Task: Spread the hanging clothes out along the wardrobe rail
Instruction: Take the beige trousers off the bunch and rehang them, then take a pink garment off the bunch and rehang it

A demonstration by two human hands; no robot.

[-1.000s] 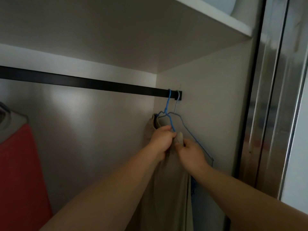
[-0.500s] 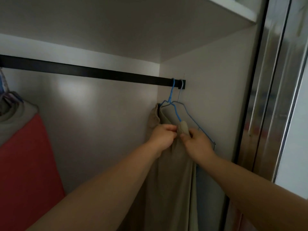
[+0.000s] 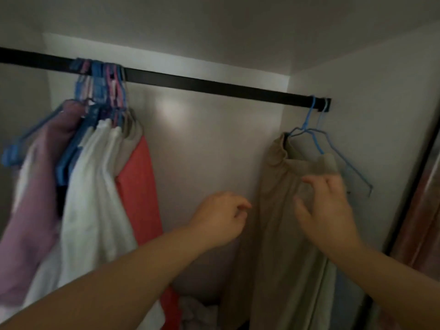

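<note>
Head view, looking up into a dim wardrobe; dark rail point(image 3: 214, 85) slanting from upper left down to upper right of the frame, ending at the side wall.

Upper left: tight bunch of hangers point(image 3: 102, 77), blue and pink, crowded together on the rail; below them bunched clothes point(image 3: 95, 186) pressed against one another, among them a lilac piece at far left, white pieces in the middle, a coral-red one on the right edge of the bunch.

Middle of the frame: long bare stretch of rail between the bunch and the far right end.

Upper right: beige garment point(image 3: 285, 222) draped over a blue wire hanger point(image 3: 314, 136) hooked at the very end of the rail, a second thin wire hanger just beside it.

Lower centre: left hand point(image 3: 219, 220) empty, fingers loosely curled, just left of the beige cloth, apart from it. Right of centre: right hand point(image 3: 326, 210) with fingers spread apart, fingertips at the folded top of the beige cloth, not closed on it.

Likely handling: light, soft, limp cloth, apt to slide off thin wire if tugged; hooks probably free to slide along the smooth rail. Best taken at the hook or hanger neck, close under the rail, not by the fabric; bunched hooks perhaps tangled, so better moved one at a time.
</note>
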